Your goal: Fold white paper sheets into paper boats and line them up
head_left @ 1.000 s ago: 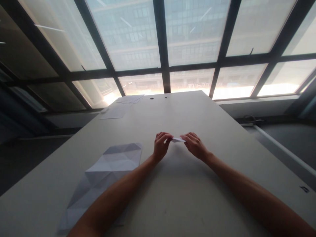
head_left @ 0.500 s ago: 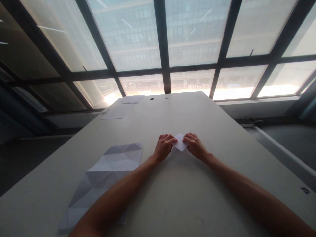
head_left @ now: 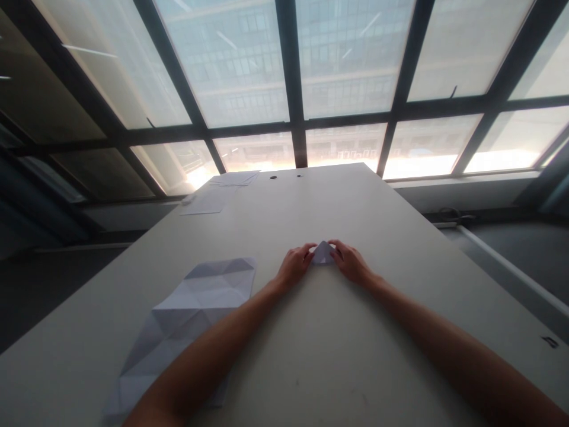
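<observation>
- A small folded piece of white paper (head_left: 323, 253), roughly triangular with its point toward the windows (head_left: 342, 59), sits between two bare hands over the middle of a long white bench (head_left: 338, 356); whether it touches the surface is hard to tell.
- The left hand (head_left: 294, 264) has its grip clamped on the paper's left edge, fingers bent.
- The right hand (head_left: 349, 261) has its grip clamped on the opposite edge, fingertips near the peak.
- A large creased sheet (head_left: 200, 289) lies on the bench to the left, partly hidden behind the left forearm (head_left: 213, 347), its fold lines forming triangles.
- Flat white sheets (head_left: 205, 201) lie at the far left of the bench, near two small round holes (head_left: 273, 177) in its top.
- Dark-framed windows rise beyond the bench's far end, a building visible through the glass.
- A dark mark (head_left: 550, 342) shows near the bench's right edge.
</observation>
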A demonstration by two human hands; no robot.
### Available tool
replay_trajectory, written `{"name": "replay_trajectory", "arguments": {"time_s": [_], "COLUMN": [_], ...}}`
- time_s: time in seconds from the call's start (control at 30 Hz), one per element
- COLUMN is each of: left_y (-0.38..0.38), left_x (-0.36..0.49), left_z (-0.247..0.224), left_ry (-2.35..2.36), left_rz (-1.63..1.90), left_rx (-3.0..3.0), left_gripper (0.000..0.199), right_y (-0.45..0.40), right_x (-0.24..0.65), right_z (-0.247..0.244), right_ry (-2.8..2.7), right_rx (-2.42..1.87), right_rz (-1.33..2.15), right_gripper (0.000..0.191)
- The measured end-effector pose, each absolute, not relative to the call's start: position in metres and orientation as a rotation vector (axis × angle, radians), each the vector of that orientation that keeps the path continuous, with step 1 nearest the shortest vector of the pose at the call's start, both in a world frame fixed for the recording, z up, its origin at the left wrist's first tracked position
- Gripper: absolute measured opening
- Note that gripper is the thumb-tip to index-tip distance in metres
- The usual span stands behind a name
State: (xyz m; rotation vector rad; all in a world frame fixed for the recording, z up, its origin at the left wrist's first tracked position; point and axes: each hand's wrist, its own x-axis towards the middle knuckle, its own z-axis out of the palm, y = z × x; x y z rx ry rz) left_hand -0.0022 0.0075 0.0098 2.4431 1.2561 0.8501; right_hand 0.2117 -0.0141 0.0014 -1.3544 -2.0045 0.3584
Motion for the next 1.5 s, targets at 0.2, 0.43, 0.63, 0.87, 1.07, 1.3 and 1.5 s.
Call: {"name": "replay_trajectory", "arguments": {"time_s": [0.2, 0.43, 0.63, 0.87, 1.07, 1.3, 1.5], "left_y": [0.005, 0.001, -0.003, -0.003, -0.001, -0.002, -0.001], "left_x": [-0.003, 0.0, 0.003, 0.001, 0.001, 0.0, 0.0], "left_z": [0.009, 0.005, 0.007, 0.007, 0.003, 0.008, 0.007], "left_ry": [1.37, 1.158, 1.188, 1.226, 1.217, 1.178, 1.176], "left_rz": [0.736, 0.445, 0.165, 0.092, 0.081, 0.067, 0.073], "left_rx": [2.566, 2.761, 2.758, 2.794, 2.813, 2.808, 2.798], "left_gripper": [0.035, 0.043, 0.064, 0.067, 0.07, 0.066, 0.065], "right_y": [-0.011, -0.015, -0.023, -0.027, -0.024, -0.019, -0.019], "right_x": [0.213, 0.208, 0.199, 0.194, 0.194, 0.193, 0.199], "right_z": [-0.005, -0.002, -0.007, -0.009, -0.012, -0.01, -0.01], "right_ry": [-2.057, -2.23, -2.429, -2.448, -2.261, -2.125, -2.022], "right_rx": [-1.323, -1.346, -1.386, -1.585, -1.81, -1.882, -1.973], "right_rz": [0.209, 0.182, 0.166, 0.181, 0.242, 0.23, 0.164], "right_gripper": [0.031, 0.033, 0.054, 0.06, 0.062, 0.054, 0.051]}}
